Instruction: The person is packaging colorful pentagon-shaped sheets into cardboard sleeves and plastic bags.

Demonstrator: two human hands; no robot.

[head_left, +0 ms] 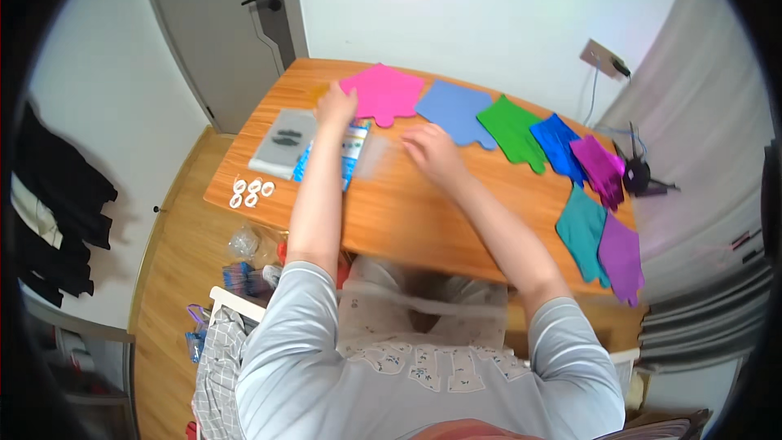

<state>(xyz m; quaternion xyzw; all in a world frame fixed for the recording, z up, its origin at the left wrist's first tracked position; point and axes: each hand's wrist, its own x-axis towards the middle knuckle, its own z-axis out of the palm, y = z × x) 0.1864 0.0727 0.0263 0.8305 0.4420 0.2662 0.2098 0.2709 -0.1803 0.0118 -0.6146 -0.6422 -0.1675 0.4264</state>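
Pressing my left hand (336, 104) flat on the pink glove-shaped felt cutout (383, 93), right hand (429, 151) open, empty beside the clear plastic sleeve (376, 155); I judge a careless sweep could scatter it off the bench (407, 212).

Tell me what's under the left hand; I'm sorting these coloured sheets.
The left hand rests on the edge of the pink sheet, lying on the wooden table. A blue-patterned packet lies beneath the wrist. Whatever sits directly under the palm is covered.
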